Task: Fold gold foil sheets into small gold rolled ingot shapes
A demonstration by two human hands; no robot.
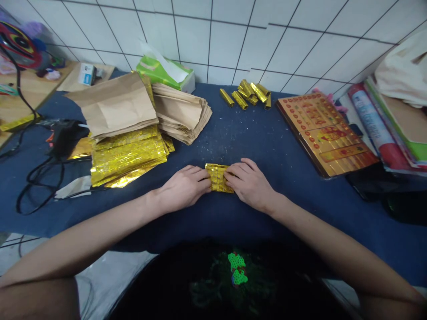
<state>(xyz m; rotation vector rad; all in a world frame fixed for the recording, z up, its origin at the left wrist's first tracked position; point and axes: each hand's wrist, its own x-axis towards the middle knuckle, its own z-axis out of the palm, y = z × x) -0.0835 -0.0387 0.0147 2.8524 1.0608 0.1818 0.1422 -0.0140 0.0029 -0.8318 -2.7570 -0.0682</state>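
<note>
On the left of the bench [253, 133] we note black cables [40, 178], then a stack of gold foil sheets [128, 155] with brown paper [116, 104] lying on top of it, and a green tissue box [163, 71] behind.

At the front centre, the left hand [182, 189] grips the left end of the folded gold piece [218, 178], fingers curled over its edge. The piece lies flat on the bench between both hands. The right hand [250, 184] grasps the right end in the same way. We cannot tell whether the thumbs are tucked underneath.

In our judgement the work in hand is a fold or crease on this piece. It is best done with both ends pinned evenly, the edges kept square to each other and the pressure run along the crease; foil creases permanently, so a skewed fold would be hard to correct.

Further right, at the back, lie small gold rolls [245, 93], well apart from the hands. A red-and-gold printed pack [328, 133] sits beyond them.
</note>
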